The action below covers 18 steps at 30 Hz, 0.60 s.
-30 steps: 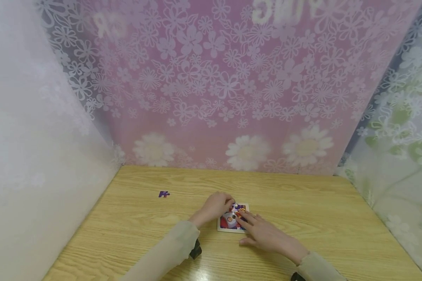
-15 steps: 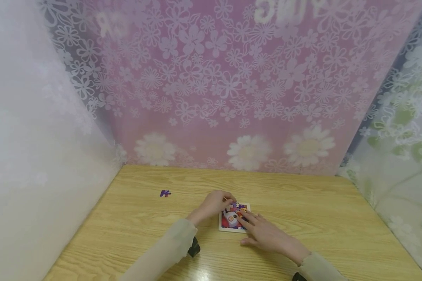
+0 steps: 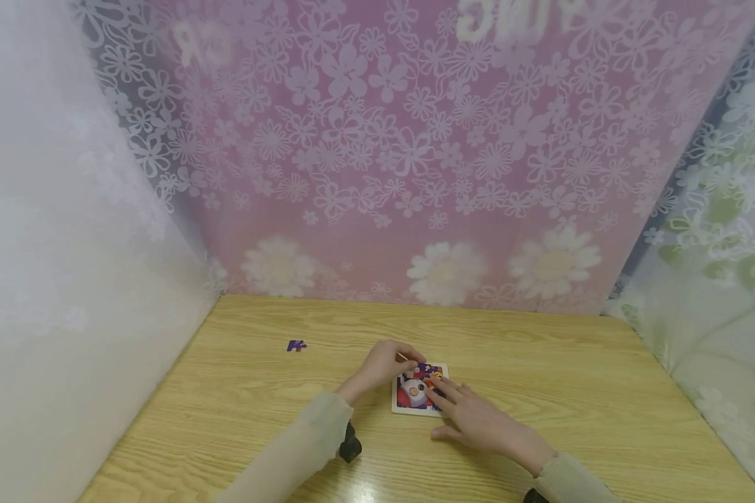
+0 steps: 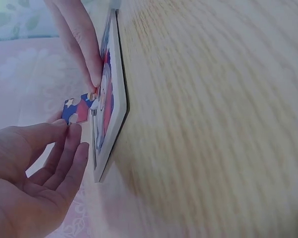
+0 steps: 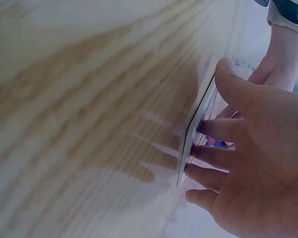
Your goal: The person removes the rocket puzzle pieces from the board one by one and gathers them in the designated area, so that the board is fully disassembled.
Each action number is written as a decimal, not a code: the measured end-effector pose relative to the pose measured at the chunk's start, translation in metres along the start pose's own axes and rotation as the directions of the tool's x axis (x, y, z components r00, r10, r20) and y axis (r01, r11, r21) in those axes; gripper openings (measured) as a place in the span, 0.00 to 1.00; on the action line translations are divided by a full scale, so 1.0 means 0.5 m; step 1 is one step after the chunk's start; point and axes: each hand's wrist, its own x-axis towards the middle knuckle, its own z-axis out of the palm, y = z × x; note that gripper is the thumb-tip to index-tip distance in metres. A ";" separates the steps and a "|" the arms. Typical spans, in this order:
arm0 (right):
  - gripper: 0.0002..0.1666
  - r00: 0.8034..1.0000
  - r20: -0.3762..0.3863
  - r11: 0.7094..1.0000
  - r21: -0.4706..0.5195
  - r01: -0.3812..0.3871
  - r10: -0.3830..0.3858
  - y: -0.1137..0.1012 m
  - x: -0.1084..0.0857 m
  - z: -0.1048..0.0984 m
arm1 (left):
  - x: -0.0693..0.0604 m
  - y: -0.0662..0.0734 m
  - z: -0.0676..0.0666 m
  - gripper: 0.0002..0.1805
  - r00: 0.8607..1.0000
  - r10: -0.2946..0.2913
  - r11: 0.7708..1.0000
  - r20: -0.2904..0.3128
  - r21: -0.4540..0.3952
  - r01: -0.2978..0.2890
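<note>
A small square picture puzzle [image 3: 413, 393] in a white frame lies on the table, showing a white and red figure on purple. At its upper left, my left hand [image 3: 382, 366] pinches a blue and red puzzle piece [image 4: 78, 110] between thumb and fingers; the left wrist view shows the piece tilted up over the puzzle's face. My right hand [image 3: 478, 421] rests with spread, nearly straight fingers on the right part of the puzzle. In the right wrist view, fingertips of the right hand [image 5: 268, 153] touch the puzzle's frame [image 5: 186, 144].
One loose purple puzzle piece [image 3: 296, 346] lies on the wooden table [image 3: 239, 391], to the left and farther back than the puzzle. A pink flowered curtain [image 3: 377, 175] stands behind the table, with pale sheets at both sides.
My left hand has shifted slightly at the puzzle's upper left, and the piece in its fingers has changed its tilt. My right hand has stayed almost still on the puzzle.
</note>
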 end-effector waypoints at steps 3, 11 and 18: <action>0.44 1.000 0.005 1.000 0.000 -0.010 0.010 -0.001 0.000 0.002 | 0.000 -0.001 0.003 0.07 1.000 -0.005 1.000 -0.012 -0.019 0.005; 0.44 0.999 -0.007 0.999 0.008 -0.039 0.039 -0.002 0.004 0.009 | -0.001 0.005 0.008 0.06 1.000 0.002 0.998 -0.026 -0.064 -0.004; 0.37 0.997 -0.038 0.997 0.051 -0.064 0.066 -0.008 0.005 0.008 | -0.002 0.009 0.014 0.06 0.999 -0.016 0.998 -0.040 -0.068 0.013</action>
